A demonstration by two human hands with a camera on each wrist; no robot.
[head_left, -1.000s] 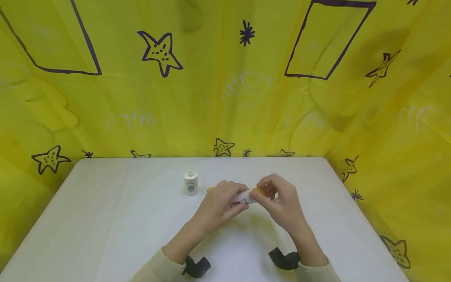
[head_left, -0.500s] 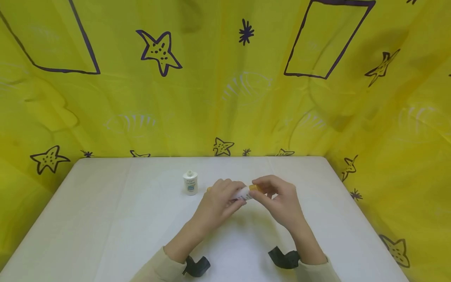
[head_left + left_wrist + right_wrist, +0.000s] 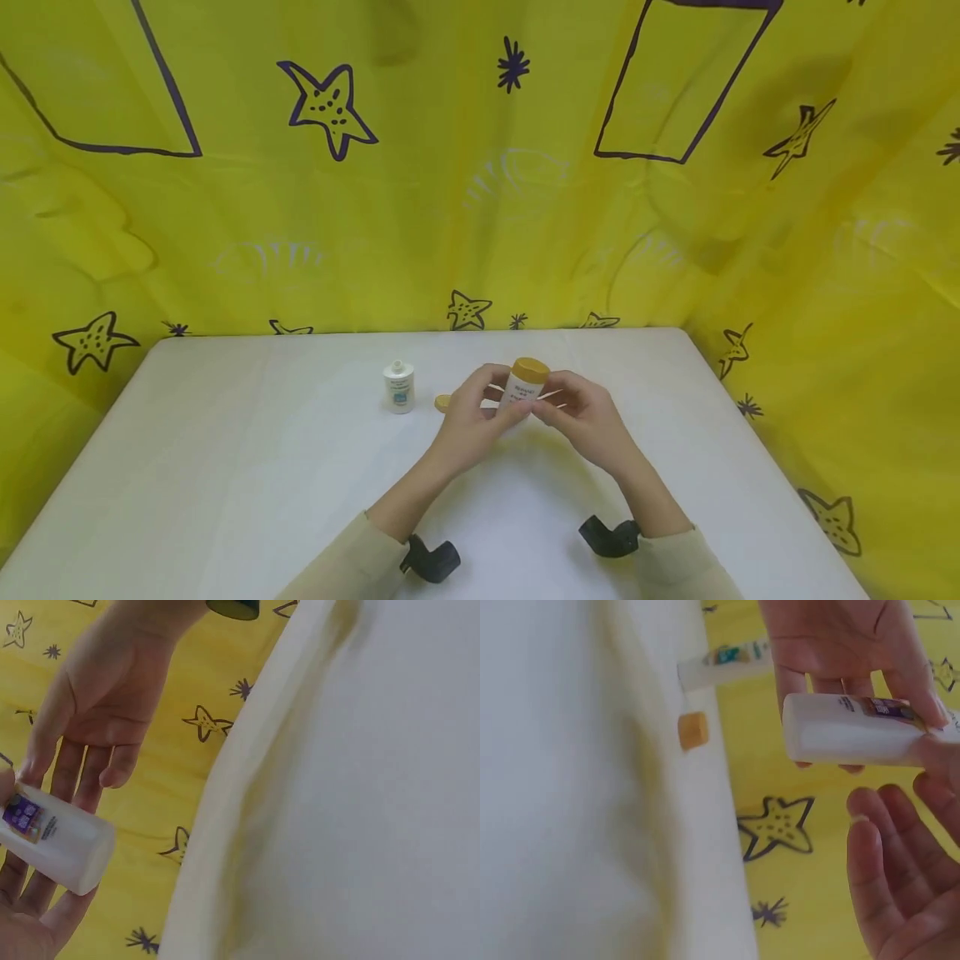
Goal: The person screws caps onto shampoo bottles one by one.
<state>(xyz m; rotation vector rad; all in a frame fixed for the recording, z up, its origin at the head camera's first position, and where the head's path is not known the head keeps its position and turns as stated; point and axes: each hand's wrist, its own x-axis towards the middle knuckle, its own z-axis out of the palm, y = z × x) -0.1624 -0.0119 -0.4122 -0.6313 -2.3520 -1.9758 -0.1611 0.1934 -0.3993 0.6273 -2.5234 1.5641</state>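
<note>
My left hand (image 3: 471, 425) holds a white bottle (image 3: 520, 395) with an orange cap (image 3: 531, 370), fingers wrapped behind it and thumb across its front. It tilts slightly, cap up, above the table. My right hand (image 3: 588, 417) pinches the bottle from the right, its thumb at the lower front and its other fingers spread. In the left wrist view, the bottle's white base (image 3: 94, 859) and purple label (image 3: 28, 817) show. The right wrist view has both hands around the same bottle (image 3: 840, 731). Its cap is outside both wrist views.
A second white bottle (image 3: 399, 387) stands uncapped on the table, its small neck showing. Beside it lies a loose orange cap (image 3: 442, 403). The white table (image 3: 225, 467) ends at a yellow curtain (image 3: 420, 208) printed with stars. A black wrist mount (image 3: 433, 560) sits at each sleeve.
The bottle has turned from lying sideways, cap to the right, to nearly upright with its label facing me. My right fingers have left the cap for the bottle's side. The view shifted slightly.
</note>
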